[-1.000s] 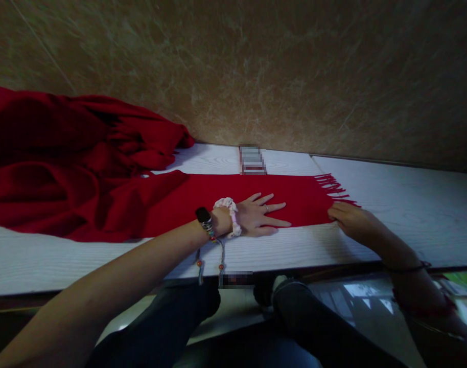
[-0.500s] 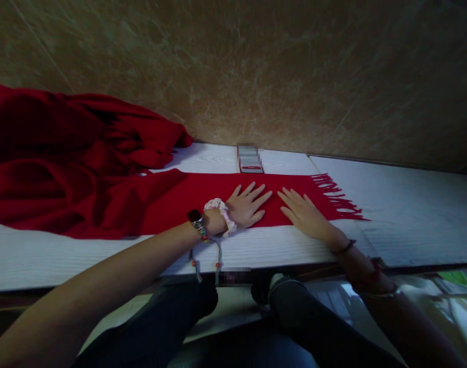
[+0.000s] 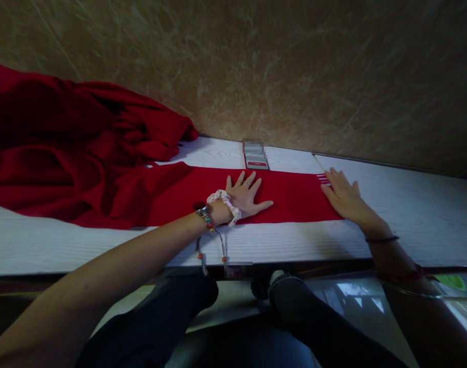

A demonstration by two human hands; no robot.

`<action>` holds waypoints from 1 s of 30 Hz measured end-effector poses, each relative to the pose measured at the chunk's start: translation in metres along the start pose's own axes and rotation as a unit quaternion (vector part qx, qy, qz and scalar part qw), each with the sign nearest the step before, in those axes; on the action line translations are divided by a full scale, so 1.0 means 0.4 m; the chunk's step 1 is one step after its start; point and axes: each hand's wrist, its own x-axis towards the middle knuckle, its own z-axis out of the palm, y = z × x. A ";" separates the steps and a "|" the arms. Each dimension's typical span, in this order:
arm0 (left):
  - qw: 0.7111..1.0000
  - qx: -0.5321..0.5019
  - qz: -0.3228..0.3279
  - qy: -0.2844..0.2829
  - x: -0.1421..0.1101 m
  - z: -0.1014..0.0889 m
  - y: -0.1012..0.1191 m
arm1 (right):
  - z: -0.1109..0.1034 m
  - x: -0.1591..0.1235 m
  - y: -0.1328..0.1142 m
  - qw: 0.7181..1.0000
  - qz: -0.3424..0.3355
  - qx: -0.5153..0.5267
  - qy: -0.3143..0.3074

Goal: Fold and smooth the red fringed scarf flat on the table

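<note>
A long red scarf (image 3: 295, 197) lies stretched across a white wood-grain table (image 3: 279, 243). My left hand (image 3: 246, 194) rests flat on the middle of the scarf with fingers spread; its wrist carries a pink scrunchie, a watch and beaded bracelets. My right hand (image 3: 343, 196) lies flat and open over the scarf's fringed right end, covering most of the fringe. The rest of the scarf is bunched in a heap (image 3: 72, 148) at the left.
A small flat card-like object (image 3: 256, 156) lies at the table's back edge, just behind the scarf. A brown marbled wall rises behind the table. My dark-trousered legs show below the table's front edge, over a glossy floor.
My right hand has slid right along the scarf from beside my left hand onto the fringed end. My left hand has stayed flat, turning slightly.
</note>
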 end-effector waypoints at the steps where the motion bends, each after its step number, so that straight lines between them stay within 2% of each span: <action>1: 1.000 0.002 -0.018 0.014 0.002 -0.002 -0.009 | -0.002 0.015 -0.044 1.000 -0.024 0.016 -0.001; 3: 0.997 0.016 -0.063 0.034 0.004 -0.004 -0.025 | 0.009 0.039 -0.126 0.996 -0.079 0.045 -0.021; 5: 0.995 0.028 -0.094 0.025 0.005 -0.003 -0.036 | 0.036 0.051 -0.180 0.992 -0.095 0.062 -0.054; 8: 0.994 0.033 -0.102 -0.003 0.004 0.000 -0.040 | 0.080 0.052 -0.181 0.990 -0.082 0.066 -0.094; 11: 0.992 0.048 -0.116 -0.005 0.004 0.003 -0.035 | 0.106 0.046 -0.101 0.994 -0.056 0.052 -0.082; 18: 0.990 0.072 -0.121 0.000 0.008 0.008 -0.033 | 0.108 0.016 0.178 0.995 0.083 0.039 -0.040; 20: 0.990 0.069 -0.121 -0.001 0.008 0.007 -0.034 | 0.094 0.006 0.227 0.994 0.104 0.029 -0.032; 22: 0.991 0.065 -0.119 0.001 0.007 0.006 -0.034 | 0.075 0.004 0.243 0.994 0.109 0.017 0.007; 24: 0.991 0.063 -0.117 0.002 0.007 0.004 -0.033 | 0.055 0.013 0.221 0.994 0.085 0.022 0.058; 26: 0.991 0.061 -0.119 0.000 0.006 0.000 -0.031 | 0.045 0.029 0.165 0.995 0.035 0.044 0.085; 29: 0.990 0.060 -0.125 -0.008 0.003 -0.007 -0.026 | 0.054 0.048 0.044 0.995 -0.035 0.063 0.063; 30: 0.990 0.060 -0.126 -0.010 0.002 -0.010 -0.024 | 0.063 0.049 0.003 0.994 -0.076 0.073 0.038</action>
